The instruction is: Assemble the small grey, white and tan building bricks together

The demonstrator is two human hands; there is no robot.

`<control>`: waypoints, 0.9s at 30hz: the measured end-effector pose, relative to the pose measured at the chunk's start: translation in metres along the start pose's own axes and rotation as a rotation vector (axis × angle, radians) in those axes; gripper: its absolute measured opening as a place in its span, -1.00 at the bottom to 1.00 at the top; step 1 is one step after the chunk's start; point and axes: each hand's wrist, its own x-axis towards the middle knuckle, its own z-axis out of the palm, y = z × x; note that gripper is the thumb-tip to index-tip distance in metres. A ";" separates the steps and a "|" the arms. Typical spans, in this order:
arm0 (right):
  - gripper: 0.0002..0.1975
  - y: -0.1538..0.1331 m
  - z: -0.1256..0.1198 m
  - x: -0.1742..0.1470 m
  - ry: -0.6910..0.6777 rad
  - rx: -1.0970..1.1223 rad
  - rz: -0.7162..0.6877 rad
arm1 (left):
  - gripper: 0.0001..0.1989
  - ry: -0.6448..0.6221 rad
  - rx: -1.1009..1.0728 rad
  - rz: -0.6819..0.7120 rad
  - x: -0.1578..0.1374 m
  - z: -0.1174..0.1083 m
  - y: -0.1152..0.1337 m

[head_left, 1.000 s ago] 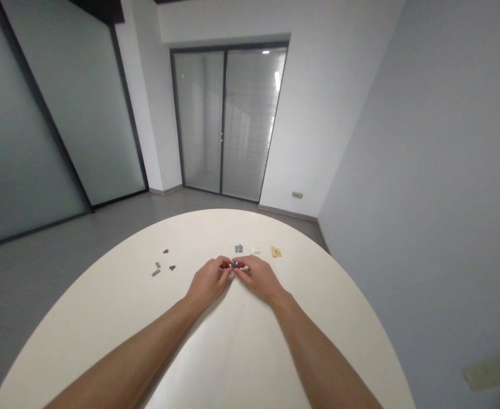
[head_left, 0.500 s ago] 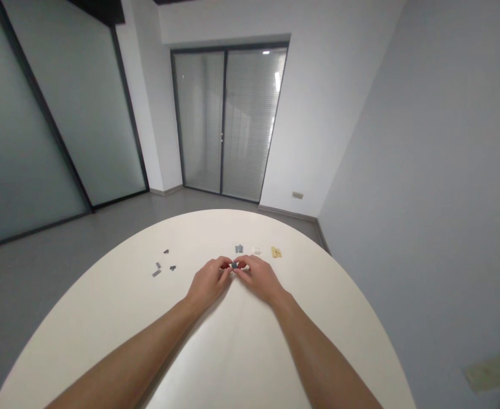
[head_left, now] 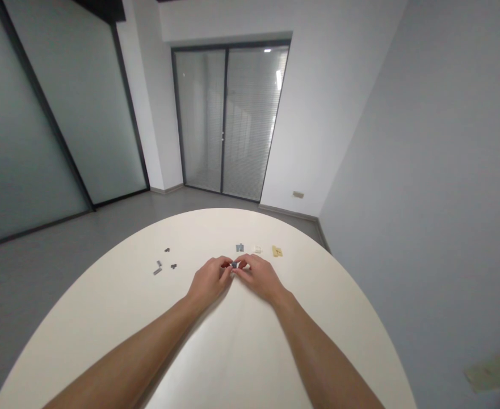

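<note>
Over the middle of the white round table (head_left: 228, 346), my left hand (head_left: 209, 277) and my right hand (head_left: 258, 275) meet around one small dark grey-blue piece (head_left: 234, 264). Fingertips of both hands pinch it from either side, hiding most of its shape. Just beyond my right hand lie a blue-grey flat piece (head_left: 240, 248), a small white piece (head_left: 257, 249) and a yellow flat piece (head_left: 277, 251).
To the left on the table are two small dark pieces, one nearer (head_left: 173, 266) and one farther (head_left: 167, 250), beside short grey strips (head_left: 158, 271). Past the table's far edge stand glass doors (head_left: 222, 119) and white walls.
The view has shifted very slightly. Both hands stay in place, and the dark piece between the fingertips looks slightly turned.
</note>
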 end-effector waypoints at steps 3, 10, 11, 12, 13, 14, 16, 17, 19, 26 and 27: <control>-0.80 0.001 0.000 0.000 -0.001 0.009 -0.005 | -0.77 -0.002 0.006 -0.007 0.001 0.000 0.000; -0.80 0.000 0.000 0.000 -0.006 0.007 -0.005 | -0.76 -0.007 0.019 0.002 0.001 0.000 0.000; -0.80 0.000 0.000 0.000 -0.009 0.006 -0.004 | -0.76 -0.008 0.021 -0.001 0.001 0.000 0.000; -0.79 0.000 0.000 0.000 -0.012 0.005 -0.002 | -0.76 -0.009 0.021 -0.006 0.001 0.000 0.000; -0.79 -0.001 -0.001 0.000 -0.015 0.004 0.000 | -0.76 -0.011 0.019 -0.010 0.001 0.000 0.000; -0.79 -0.001 -0.001 0.000 -0.017 0.002 -0.001 | -0.77 -0.011 0.016 -0.014 0.001 0.000 0.000; -0.80 -0.001 -0.001 0.000 -0.018 -0.004 -0.011 | -0.78 -0.010 0.009 -0.015 0.002 0.000 0.000; -0.80 -0.002 -0.001 0.000 -0.018 -0.005 -0.015 | -0.78 -0.008 0.007 -0.014 0.001 0.000 0.000; -0.79 -0.001 -0.002 0.001 -0.021 -0.002 -0.020 | -0.78 -0.004 0.004 -0.013 0.001 0.000 -0.001; -0.78 -0.001 -0.002 0.001 -0.030 0.004 -0.019 | -0.78 -0.003 0.012 -0.011 0.001 0.001 -0.002; -0.78 -0.001 -0.001 0.001 -0.030 0.003 -0.015 | -0.78 -0.004 0.013 -0.013 0.001 0.001 -0.002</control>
